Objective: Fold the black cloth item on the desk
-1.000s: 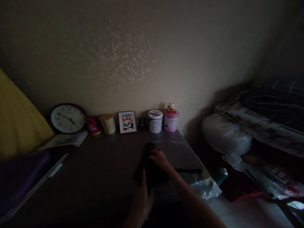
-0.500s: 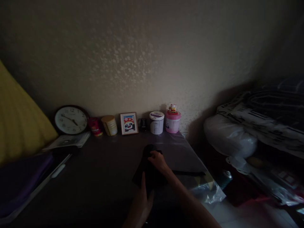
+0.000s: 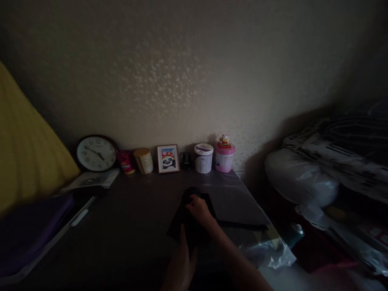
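Note:
A black cloth item (image 3: 176, 225) lies on the dark table; its exact kind is lost in the dim light. My right hand (image 3: 197, 208) is closed, fingers pinched on the upper part of the cloth. My left hand (image 3: 181, 258) rests at the near end of the cloth, index finger stretched forward and thumb apart. A thin black strap (image 3: 245, 225) runs out to the right from beneath my right forearm. Whether it joins the cloth is hidden by the arm.
Along the wall stand a clock (image 3: 96, 153), a red canister (image 3: 125, 162), a yellow tub (image 3: 144, 161), a framed panda picture (image 3: 168, 159), a white tub (image 3: 203, 159) and a pink-lidded tub (image 3: 224, 159). Purple cloth (image 3: 33, 230) lies left. Plastic bags (image 3: 303, 173) sit beyond the table's right edge.
My right hand has shifted slightly left and down over the cloth, and a flap shows more to its right. The view has turned a little left. My left hand stays nearly in place.

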`<state>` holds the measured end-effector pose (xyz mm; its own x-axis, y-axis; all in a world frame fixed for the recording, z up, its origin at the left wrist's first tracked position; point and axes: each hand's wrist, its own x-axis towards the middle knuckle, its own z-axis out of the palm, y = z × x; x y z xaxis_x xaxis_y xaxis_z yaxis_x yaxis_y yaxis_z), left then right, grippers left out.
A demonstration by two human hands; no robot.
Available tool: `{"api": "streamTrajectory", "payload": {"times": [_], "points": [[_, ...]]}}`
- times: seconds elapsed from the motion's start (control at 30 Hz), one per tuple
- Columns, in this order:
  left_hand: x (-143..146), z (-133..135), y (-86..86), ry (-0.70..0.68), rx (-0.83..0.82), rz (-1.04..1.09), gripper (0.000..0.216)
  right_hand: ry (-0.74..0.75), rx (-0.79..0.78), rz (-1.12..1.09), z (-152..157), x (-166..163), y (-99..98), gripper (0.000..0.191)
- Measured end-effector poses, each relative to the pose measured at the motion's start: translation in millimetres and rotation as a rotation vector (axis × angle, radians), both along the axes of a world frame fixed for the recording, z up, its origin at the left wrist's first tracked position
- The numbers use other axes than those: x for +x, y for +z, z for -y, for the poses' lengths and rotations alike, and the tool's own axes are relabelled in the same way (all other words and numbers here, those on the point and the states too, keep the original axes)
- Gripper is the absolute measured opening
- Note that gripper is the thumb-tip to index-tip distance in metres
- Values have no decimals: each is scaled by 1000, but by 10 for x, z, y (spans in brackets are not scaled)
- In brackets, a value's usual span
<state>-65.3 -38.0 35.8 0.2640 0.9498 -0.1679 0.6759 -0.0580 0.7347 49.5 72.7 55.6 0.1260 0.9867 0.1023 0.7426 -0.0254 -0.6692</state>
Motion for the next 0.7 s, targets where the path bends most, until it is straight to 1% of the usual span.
{"api": "streamTrajectory", "payload": {"times": [0.13, 0.23, 0.37, 0.47, 0.57, 0.63, 0.7], "points": [[20, 67, 101, 44, 42, -27, 69, 11, 7, 35, 19, -5, 2, 35], [27, 81, 137, 25, 20, -23, 70, 31, 10, 34, 56, 31, 17, 32], [25, 55, 113, -37, -7, -42, 69, 96, 40, -20, 115, 50, 22, 32], [21, 35, 80, -81, 33, -105, 64, 175, 87, -76, 179, 45, 9, 32], [9, 23, 48, -61, 68, -151, 61, 280, 190, -110, 311, 62, -18, 26], [-2, 14, 14, -63, 90, -143, 61, 341, 320, -101, 443, 90, -45, 23], [-8, 4, -35, -73, 117, -139, 60, 405, 437, -64, 574, 123, -78, 24]]}}
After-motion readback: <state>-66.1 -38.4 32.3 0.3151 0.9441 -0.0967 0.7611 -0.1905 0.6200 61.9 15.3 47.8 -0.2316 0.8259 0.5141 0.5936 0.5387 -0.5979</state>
